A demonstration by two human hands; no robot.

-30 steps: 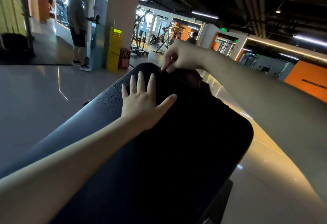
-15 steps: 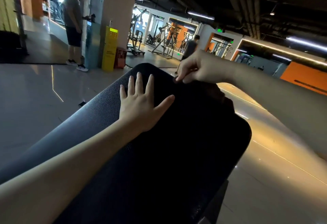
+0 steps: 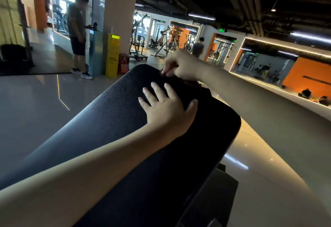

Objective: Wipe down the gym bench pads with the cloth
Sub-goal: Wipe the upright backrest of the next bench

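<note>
**A:** what are the hands doing?

**B:** left hand [image 3: 168,108] lies flat, fingers spread, on the bench pad [image 3: 116,115]. Right hand [image 3: 180,65] pinches the cloth [image 3: 192,83] at the pad's far end.

**A:** cloth colour?

**B:** too dark, mostly hidden under that hand. One pad, one cloth, two hands.

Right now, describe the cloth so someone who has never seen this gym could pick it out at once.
Start at the big black bench pad filling the middle of the view. At its far rounded end, the right hand pinches a dark cloth bunched under its fingers. Unlike the pad's grained surface, it looks crumpled and brownish; the left hand lies flat nearer, holding nothing.
</note>
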